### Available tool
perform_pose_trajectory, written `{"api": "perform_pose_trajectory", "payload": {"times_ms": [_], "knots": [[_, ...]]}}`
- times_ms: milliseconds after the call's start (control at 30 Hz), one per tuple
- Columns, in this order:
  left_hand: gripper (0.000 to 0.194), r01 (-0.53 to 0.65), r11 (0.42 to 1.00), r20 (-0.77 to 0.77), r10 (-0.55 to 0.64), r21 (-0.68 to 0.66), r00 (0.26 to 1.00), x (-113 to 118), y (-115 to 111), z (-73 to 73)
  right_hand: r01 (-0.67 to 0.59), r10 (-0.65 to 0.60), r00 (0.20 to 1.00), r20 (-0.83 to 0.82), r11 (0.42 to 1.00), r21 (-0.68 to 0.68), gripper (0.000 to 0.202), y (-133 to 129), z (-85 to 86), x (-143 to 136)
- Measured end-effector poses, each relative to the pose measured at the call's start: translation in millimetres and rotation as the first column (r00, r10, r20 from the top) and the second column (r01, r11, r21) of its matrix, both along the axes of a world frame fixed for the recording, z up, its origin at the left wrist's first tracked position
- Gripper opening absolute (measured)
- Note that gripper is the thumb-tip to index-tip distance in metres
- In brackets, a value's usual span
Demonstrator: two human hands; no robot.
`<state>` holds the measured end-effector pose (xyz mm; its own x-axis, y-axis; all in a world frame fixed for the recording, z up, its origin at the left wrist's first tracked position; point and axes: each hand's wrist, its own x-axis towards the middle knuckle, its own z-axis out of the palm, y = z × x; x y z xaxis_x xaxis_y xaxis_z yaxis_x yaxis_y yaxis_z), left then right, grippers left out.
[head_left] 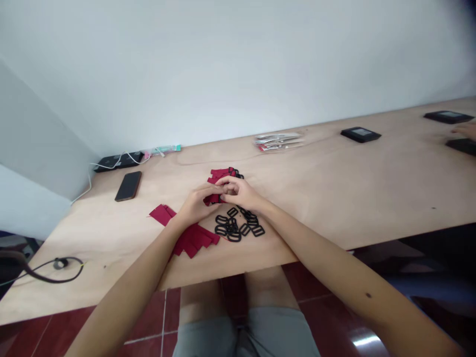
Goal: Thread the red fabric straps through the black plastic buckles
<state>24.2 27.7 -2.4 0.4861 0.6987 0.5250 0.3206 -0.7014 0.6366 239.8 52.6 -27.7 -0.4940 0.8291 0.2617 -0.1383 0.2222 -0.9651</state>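
Note:
Both hands meet over the middle of the table. My left hand point(199, 202) has its fingers closed on a dark red fabric strip point(211, 200), part of which shows between the hands. My right hand point(240, 192) pinches at the same strip from the other side, its fingertips touching those of the left. A bit of black shows at the strip, but its shape is hidden. Just beyond them lies a pile of red strips with black rings point(223, 173). Loose black oval rings point(227, 227) and rectangular slider buckles point(256, 229) lie nearer me. More red strips point(191, 240) fan out under my left forearm.
A phone point(128, 186) and a black box with a white cable point(119, 161) sit at the left. Packets point(278, 141) lie by the wall. Black devices point(360, 134) stand farther right, where another person's hand point(464, 130) shows. A dark cable loop point(55, 277) crosses the left front.

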Motion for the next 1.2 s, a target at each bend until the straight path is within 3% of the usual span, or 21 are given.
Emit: {"api": "perform_pose_trajectory", "payload": {"times_ms": [367,567,767,1000,1200], "knots": [[0.027,-0.126,0.992,0.064,0.126,-0.002,0.99,-2,-2,5.8,0.068,-0.073,0.994,-0.08,0.995,-0.07,0.039,-1,7.4,1],[0.027,-0.086,0.996,0.064,0.088,-0.026,0.994,2,-3,5.9,0.025,-0.032,0.996,-0.078,0.996,-0.088,0.045,-2,6.7,1],[0.026,-0.096,0.995,0.056,0.094,0.038,0.994,5,-2,2.5,0.139,-0.154,0.982,-0.111,0.982,-0.131,0.036,5,-0.7,-3],[0.029,-0.198,0.976,0.075,0.192,0.09,0.979,0,2,-4.0,0.145,-0.156,0.983,-0.095,0.983,-0.108,0.032,4,0.4,-2],[0.025,-0.158,0.981,0.047,0.154,0.113,0.987,1,2,-4.1,0.148,-0.15,0.988,-0.043,0.988,-0.04,0.035,5,-1.2,-1]]}}
